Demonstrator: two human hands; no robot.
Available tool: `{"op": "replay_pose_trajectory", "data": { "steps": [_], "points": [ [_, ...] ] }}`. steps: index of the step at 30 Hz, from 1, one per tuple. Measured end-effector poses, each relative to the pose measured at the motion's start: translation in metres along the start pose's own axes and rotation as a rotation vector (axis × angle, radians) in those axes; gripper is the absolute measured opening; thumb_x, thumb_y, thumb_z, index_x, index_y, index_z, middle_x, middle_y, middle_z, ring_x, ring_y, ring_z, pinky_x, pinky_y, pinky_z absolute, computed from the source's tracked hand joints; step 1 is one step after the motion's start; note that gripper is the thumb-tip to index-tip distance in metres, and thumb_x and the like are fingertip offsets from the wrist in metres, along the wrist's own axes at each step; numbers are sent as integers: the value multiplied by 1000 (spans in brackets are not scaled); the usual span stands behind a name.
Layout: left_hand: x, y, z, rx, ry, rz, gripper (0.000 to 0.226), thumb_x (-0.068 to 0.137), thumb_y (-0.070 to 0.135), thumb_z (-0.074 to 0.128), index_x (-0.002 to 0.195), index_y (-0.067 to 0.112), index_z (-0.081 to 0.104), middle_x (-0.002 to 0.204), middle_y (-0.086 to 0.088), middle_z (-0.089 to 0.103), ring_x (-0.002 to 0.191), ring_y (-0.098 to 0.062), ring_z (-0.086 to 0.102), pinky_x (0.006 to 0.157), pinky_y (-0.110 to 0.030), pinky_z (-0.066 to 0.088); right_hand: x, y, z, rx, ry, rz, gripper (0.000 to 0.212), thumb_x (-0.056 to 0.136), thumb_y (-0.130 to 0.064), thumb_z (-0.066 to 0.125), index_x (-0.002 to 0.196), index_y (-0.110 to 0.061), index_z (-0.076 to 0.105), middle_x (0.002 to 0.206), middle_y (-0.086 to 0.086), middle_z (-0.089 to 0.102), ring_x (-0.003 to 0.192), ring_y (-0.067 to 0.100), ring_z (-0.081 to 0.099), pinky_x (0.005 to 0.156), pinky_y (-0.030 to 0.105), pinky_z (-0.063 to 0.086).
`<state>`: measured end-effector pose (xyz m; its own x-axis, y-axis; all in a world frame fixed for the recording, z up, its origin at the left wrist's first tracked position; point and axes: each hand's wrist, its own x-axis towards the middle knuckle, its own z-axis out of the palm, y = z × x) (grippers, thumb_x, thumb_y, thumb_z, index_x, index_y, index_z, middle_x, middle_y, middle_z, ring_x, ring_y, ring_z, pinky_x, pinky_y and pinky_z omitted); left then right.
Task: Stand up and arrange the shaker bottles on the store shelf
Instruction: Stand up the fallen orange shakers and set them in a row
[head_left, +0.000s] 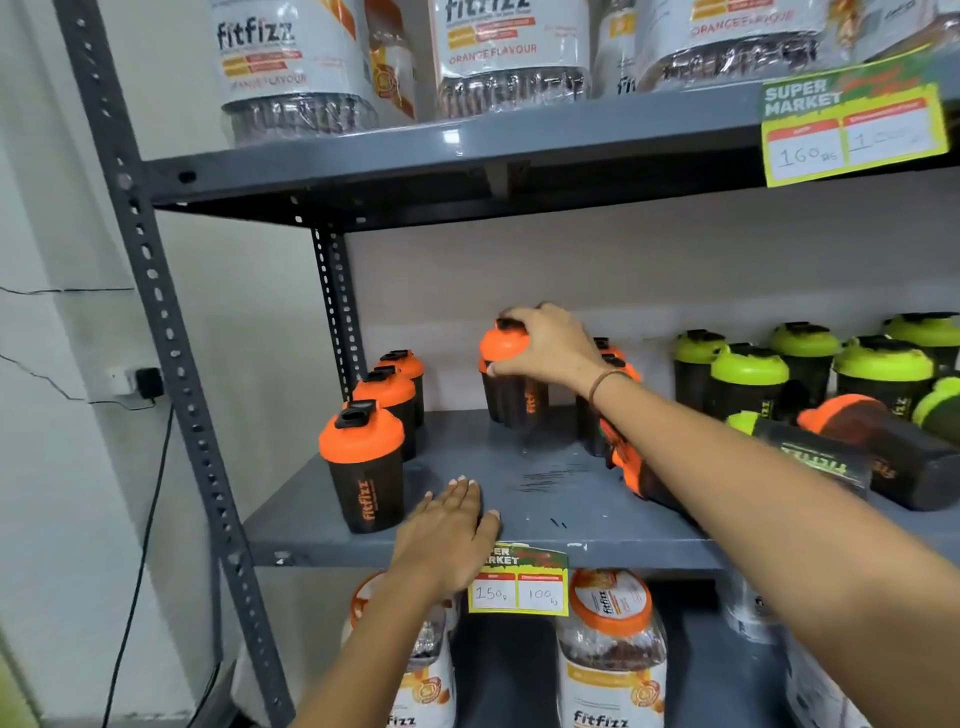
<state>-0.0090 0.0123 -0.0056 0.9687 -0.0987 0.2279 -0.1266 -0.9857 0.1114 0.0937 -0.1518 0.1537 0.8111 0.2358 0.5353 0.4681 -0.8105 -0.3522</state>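
Observation:
My right hand (545, 345) grips the orange lid of an upright black shaker bottle (511, 395) at the back middle of the grey shelf (519, 499). My left hand (447, 530) rests flat and open on the shelf's front edge, just right of an upright orange-lidded shaker (363, 467). Two more orange-lidded shakers (392, 397) stand behind that one. Under my right forearm an orange-lidded shaker (631, 467) lies on its side. To the right, a green-lidded shaker (800, 452) and an orange-lidded one (893, 457) also lie flat. Several green-lidded shakers (750, 379) stand upright at the back right.
Large Fitfizz jars (291, 67) fill the shelf above, and more jars (613, 654) sit below. Price tags hang on the shelf edges (519, 582) (852, 135). The slotted steel upright (171, 338) stands at the left, with a wall socket and cable (140, 384) beyond it.

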Motion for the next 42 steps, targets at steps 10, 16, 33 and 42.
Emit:
{"op": "replay_pose_trajectory", "data": {
  "steps": [10, 16, 33, 42],
  "points": [
    [4, -4, 5, 11, 48, 12, 67, 95, 52, 15, 152, 16, 17, 161, -3, 17, 148, -12, 12, 117, -32, 3, 2, 11, 57, -41, -77, 63, 87, 61, -65, 75, 138, -32, 52, 125, 13, 58, 118, 40, 57, 96, 42, 50],
    [5, -5, 7, 23, 48, 15, 67, 95, 52, 15, 152, 15, 18, 161, -3, 18, 148, -13, 13, 118, -33, 4, -4, 12, 63, -73, -53, 75, 89, 61, -69, 75, 138, -31, 50, 128, 14, 56, 118, 43, 55, 93, 43, 48],
    [1, -3, 1, 24, 37, 36, 64, 98, 47, 17, 150, 12, 23, 159, -7, 23, 147, -17, 19, 119, -38, 10, -87, 74, -66, -153, -60, 164, 83, 76, -66, 70, 143, -22, 48, 138, 12, 61, 126, 33, 57, 100, 39, 46],
    [-22, -11, -4, 24, 45, 43, 66, 99, 51, 16, 149, 10, 26, 158, -9, 27, 146, -19, 21, 119, -39, 14, -123, 93, -49, -440, -334, 203, 104, 50, -83, 66, 139, -35, 44, 130, 5, 66, 119, 30, 60, 95, 44, 39]
  ]
}}
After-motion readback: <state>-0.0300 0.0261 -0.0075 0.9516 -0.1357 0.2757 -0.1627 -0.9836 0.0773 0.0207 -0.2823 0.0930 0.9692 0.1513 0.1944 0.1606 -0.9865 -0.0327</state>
